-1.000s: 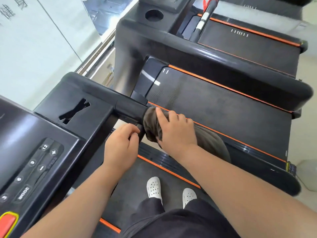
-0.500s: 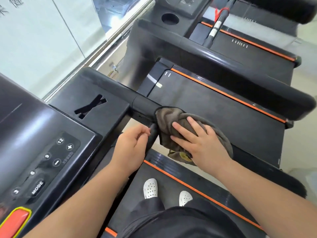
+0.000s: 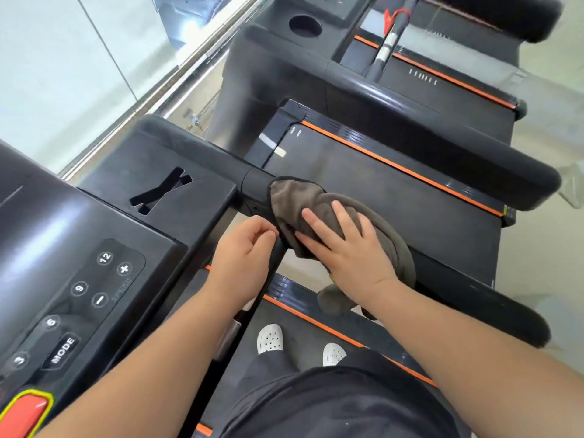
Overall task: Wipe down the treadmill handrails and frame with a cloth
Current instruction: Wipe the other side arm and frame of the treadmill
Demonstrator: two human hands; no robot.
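A: Right hand (image 3: 350, 251)?
B: Flat, fingers spread, pressing cloth (image 3: 297, 200) onto handrail (image 3: 493, 314).
A: Left hand (image 3: 243, 251)?
B: Loosely curled, empty, beside cloth edge.
A: Rail axis?
B: From console out past right wrist; unwiped length there.

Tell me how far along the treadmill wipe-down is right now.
Nothing visibly finished. In hand: the right hand presses the brown cloth over the handrail near the console, while the left hand rests beside it. Left: the handrail's bare far end and the frame.
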